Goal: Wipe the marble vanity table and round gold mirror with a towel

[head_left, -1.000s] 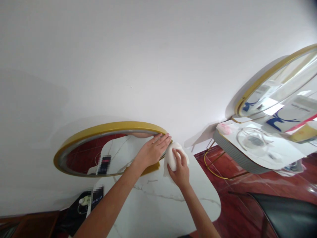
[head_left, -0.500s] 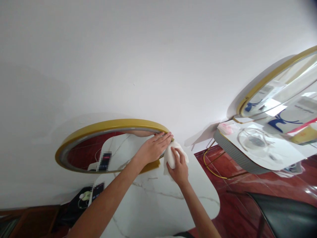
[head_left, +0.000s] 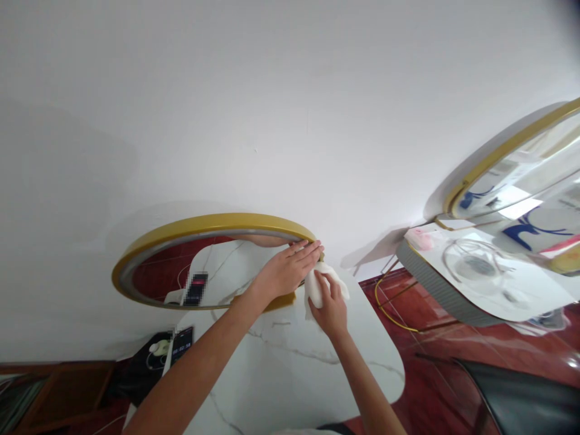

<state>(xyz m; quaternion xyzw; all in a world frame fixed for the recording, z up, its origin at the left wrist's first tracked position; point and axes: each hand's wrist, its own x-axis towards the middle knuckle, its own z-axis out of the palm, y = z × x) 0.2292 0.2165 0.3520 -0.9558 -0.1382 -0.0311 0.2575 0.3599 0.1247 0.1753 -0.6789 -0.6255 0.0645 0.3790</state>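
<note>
An oval mirror with a gold rim (head_left: pixel 217 222) stands against the wall on a white marble-patterned table (head_left: pixel 299 368). My left hand (head_left: pixel 287 267) lies on the right end of the mirror, its fingers stretched out flat over the rim. Just below and to the right, my right hand (head_left: pixel 333 308) grips a white cloth (head_left: pixel 313 291) by the mirror's right edge. Part of the cloth is hidden under the fingers. Below the glass a gold base (head_left: pixel 285 301) shows, partly covered by my left forearm.
A phone (head_left: pixel 182 343) stands at the table's left edge, near a dark bag (head_left: pixel 140 368). To the right is a second white table (head_left: pixel 457 284) with cables and a gold-rimmed mirror (head_left: pixel 502 148). A black chair (head_left: pixel 521 393) stands at the lower right on red floor tiles.
The view has shifted slightly, so most things sit a little further right in the picture. Both hands keep nearly the same places on the mirror and the cloth.
</note>
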